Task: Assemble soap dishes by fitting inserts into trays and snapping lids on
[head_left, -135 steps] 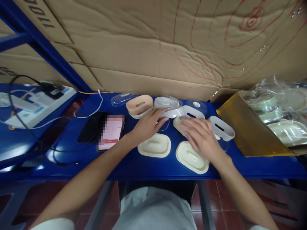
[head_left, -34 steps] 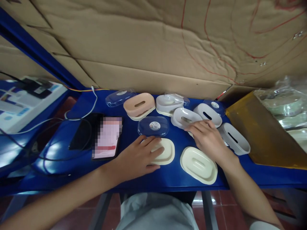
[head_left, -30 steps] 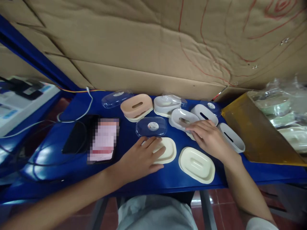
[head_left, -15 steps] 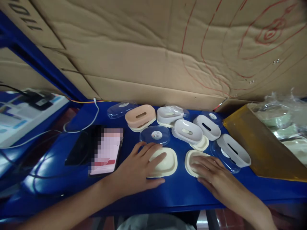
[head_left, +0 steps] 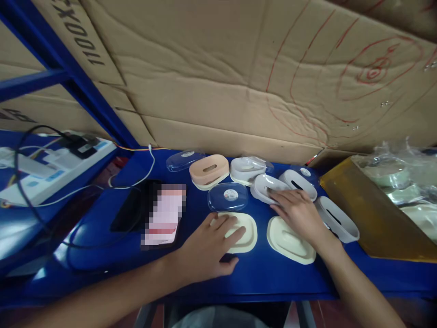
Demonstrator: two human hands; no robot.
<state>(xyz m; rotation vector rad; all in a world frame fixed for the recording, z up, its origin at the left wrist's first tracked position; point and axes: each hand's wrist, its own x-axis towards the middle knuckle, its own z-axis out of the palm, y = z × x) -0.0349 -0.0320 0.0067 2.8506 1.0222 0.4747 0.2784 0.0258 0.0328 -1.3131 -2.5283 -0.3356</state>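
Note:
My left hand lies with its fingers spread over a cream oval tray, thumb apart on the blue tabletop. My right hand reaches to a light grey soap dish, its fingers over the near right rim and its thumb at the front side. Below that hand a second cream tray with a raised middle lies tilted on the table. Behind the left tray is a clear oval lid with a round label. To the right stand two more grey slotted dishes, partly covered by the hand.
A peach slotted dish and a grey one with a clear cover stand at the back. A phone and a power strip with cables lie left. An open carton of wrapped dishes stands right, before a cardboard wall.
My right hand has left the right cream tray and moved up to the grey soap dish. The right tray now lies more turned. My left hand stays on its tray; the view has shifted slightly.

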